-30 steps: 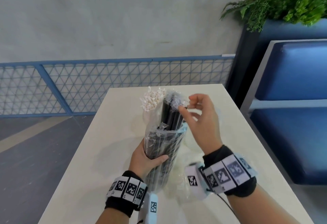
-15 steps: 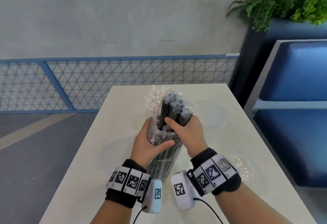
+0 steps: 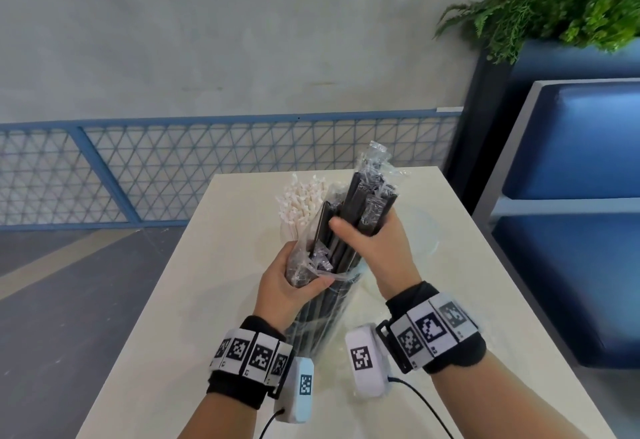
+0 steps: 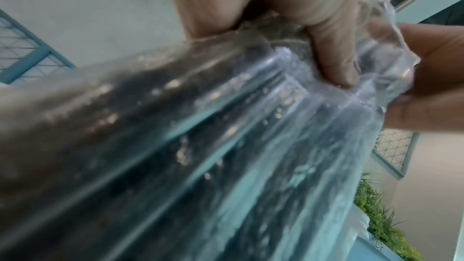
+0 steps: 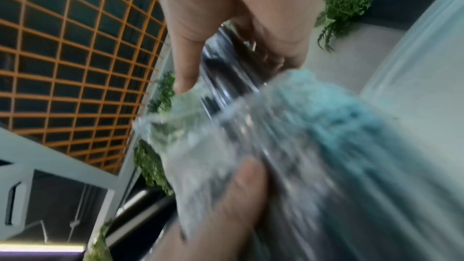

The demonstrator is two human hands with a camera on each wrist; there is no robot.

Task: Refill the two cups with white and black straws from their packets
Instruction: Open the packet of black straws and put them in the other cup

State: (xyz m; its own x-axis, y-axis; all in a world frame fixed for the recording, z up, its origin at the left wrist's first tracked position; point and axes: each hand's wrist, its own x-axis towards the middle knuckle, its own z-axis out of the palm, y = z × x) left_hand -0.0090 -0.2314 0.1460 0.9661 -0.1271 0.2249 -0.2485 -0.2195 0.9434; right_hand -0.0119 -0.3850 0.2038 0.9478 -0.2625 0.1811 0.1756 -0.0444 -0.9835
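Both hands work over the table (image 3: 214, 300): from the head view my left hand (image 3: 287, 286) grips the thin, slippery packet (image 3: 322, 317) while my right hand (image 3: 377, 248) clamps the light, stiff black straws (image 3: 360, 203), white straws (image 3: 301, 199) behind; each wrist view shows fingers curled tight, so grasp mid-bundle

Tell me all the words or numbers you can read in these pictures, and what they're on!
No words, numbers or brand names can be read anywhere.
The left hand's wristband and the right hand's wristband carry only black-and-white square code patterns; tiny marks under them are too small to read.
The black straws' packet is clear plastic with no visible print.
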